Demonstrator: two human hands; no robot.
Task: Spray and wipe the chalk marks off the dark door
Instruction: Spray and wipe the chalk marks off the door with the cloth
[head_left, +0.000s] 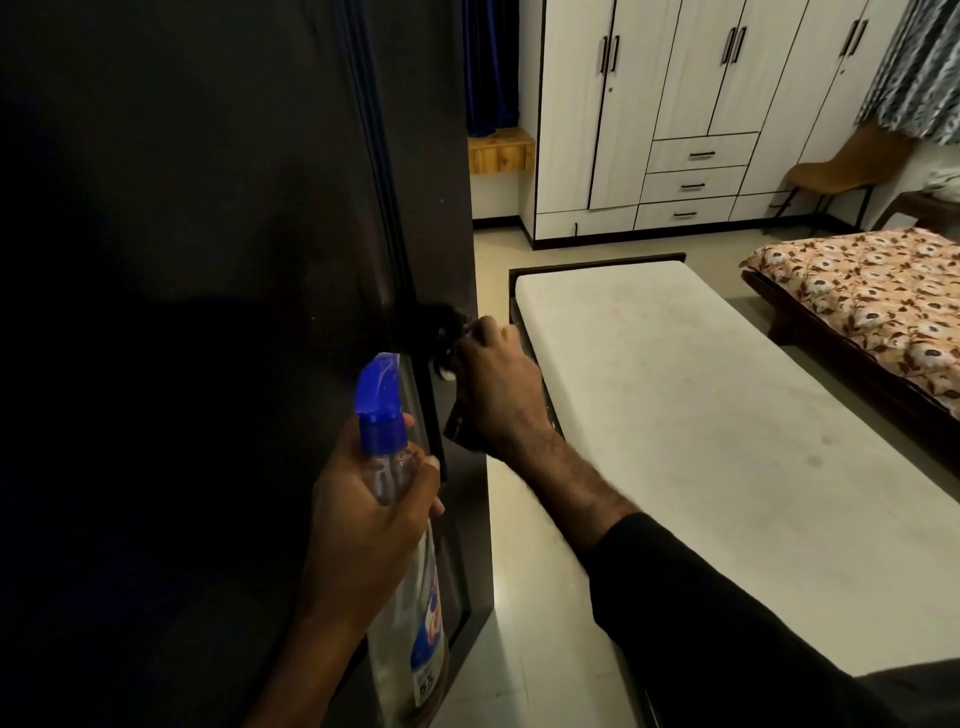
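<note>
The dark door (208, 260) fills the left half of the view, its edge running down the middle. My left hand (363, 525) grips a clear spray bottle (423, 623) by the neck, its blue nozzle (382, 389) pointing up close to the door. My right hand (498, 389) is closed on a dark cloth (441, 332) and presses it against the door near its edge, at about nozzle height. The cloth looks blurred. A small pale smudge (445, 375) shows just below the cloth. I cannot make out other chalk marks on the dim surface.
A low bed with a plain white mattress (701, 441) stands right beside the door edge. A second bed with a floral cover (872, 306) lies further right. White wardrobes (675, 114) and a brown chair (836, 171) line the far wall. Pale floor (493, 249) runs between.
</note>
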